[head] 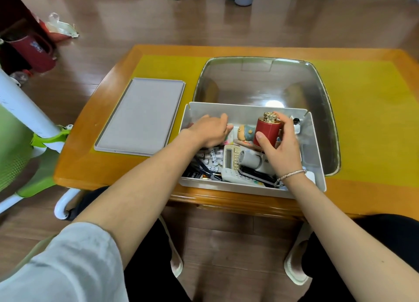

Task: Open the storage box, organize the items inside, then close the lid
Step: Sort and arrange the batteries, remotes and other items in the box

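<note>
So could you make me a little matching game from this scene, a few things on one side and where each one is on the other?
Things:
1. red jar with gold cap
2. grey lid
3. calculator
4. left hand

Places:
A. flat on the table, left of the storage box
B. lying in the box among the clutter
C. gripped in the right hand
D. reaching into the box's far left corner

Pairs: 1-C, 2-A, 3-B, 4-D
</note>
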`<act>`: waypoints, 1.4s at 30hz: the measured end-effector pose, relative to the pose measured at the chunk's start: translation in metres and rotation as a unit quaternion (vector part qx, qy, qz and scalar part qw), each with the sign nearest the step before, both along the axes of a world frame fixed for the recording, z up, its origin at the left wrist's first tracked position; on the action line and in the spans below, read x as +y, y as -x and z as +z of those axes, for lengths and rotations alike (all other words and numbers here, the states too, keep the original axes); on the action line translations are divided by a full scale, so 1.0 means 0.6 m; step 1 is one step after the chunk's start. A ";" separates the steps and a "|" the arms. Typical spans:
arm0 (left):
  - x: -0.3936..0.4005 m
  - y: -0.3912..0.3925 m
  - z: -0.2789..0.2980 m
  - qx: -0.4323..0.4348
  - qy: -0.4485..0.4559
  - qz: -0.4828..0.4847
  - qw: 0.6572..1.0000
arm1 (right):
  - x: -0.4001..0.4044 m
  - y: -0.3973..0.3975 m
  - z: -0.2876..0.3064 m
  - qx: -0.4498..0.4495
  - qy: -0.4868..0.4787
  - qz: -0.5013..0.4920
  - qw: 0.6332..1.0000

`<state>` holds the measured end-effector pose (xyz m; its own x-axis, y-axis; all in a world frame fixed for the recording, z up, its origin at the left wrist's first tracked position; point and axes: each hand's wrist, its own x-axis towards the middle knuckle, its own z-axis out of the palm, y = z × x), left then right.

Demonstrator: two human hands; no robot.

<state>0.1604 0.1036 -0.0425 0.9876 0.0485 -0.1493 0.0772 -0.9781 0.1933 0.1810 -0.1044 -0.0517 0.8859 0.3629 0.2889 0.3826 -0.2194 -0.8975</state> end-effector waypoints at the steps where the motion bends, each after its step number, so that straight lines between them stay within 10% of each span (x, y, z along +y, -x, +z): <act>1: 0.000 -0.002 0.003 0.008 -0.004 0.001 1.000 | 0.000 0.000 0.001 -0.002 0.001 0.002 1.000; 8: 0.018 0.015 0.036 0.128 0.028 0.016 0.991 | 0.000 0.003 0.003 0.001 -0.009 0.006 1.000; 15: 0.026 0.020 0.044 0.001 0.074 0.011 0.997 | 0.000 0.002 0.001 0.001 -0.009 -0.006 1.000; 23: -0.028 -0.008 0.013 0.066 0.166 -0.005 0.984 | 0.000 0.003 0.001 -0.007 -0.024 -0.015 1.000; 42: 0.026 -0.010 -0.001 0.059 0.036 0.021 0.997 | 0.000 0.005 0.001 0.009 -0.028 -0.017 0.999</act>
<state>0.1664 0.1192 -0.0432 0.9603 0.0754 -0.2687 0.1451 -0.9574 0.2496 0.1778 -0.1044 -0.0513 0.9027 0.3164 0.2916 0.3590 -0.1805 -0.9157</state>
